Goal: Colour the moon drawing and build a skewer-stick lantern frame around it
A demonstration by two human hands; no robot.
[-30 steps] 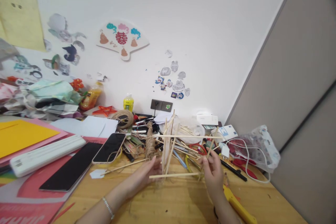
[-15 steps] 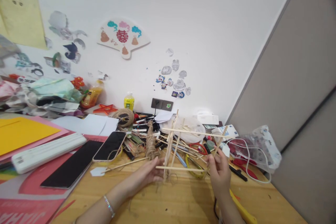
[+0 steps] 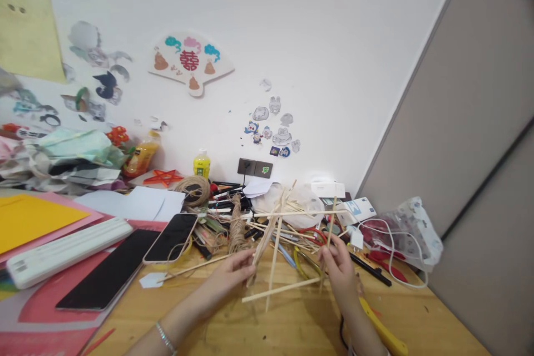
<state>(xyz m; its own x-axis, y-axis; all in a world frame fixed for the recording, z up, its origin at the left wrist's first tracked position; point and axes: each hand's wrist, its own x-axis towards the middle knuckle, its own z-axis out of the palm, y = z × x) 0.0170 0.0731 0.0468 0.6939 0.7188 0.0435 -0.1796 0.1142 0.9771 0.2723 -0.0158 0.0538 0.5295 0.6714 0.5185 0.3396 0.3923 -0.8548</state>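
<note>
A frame of thin wooden sticks (image 3: 279, 290) is held up over the table between my hands. My left hand (image 3: 237, 268) is closed on its left side, thumb and fingers against the slanting sticks. On the other side, my right hand (image 3: 339, 267) pinches the upright stick at the right. One long stick runs across the top, another along the bottom, and several slanted ones meet at the left. Thin loose fibres seem to hang near the lower left corner. How the joints are fastened is too small to tell.
Behind the frame lie a twine bundle (image 3: 237, 228), a twine coil (image 3: 195, 190), pens and loose sticks. A phone (image 3: 172, 238) and a black slab (image 3: 109, 268) are at the left. A yellow-handled tool (image 3: 381, 327) lies by my right forearm, a white cable (image 3: 392, 245) beyond.
The stick frame has tilted and skewed between my hands; its bottom stick now slopes down to the left. My left hand has shifted slightly left, and the whole view has moved a little.
</note>
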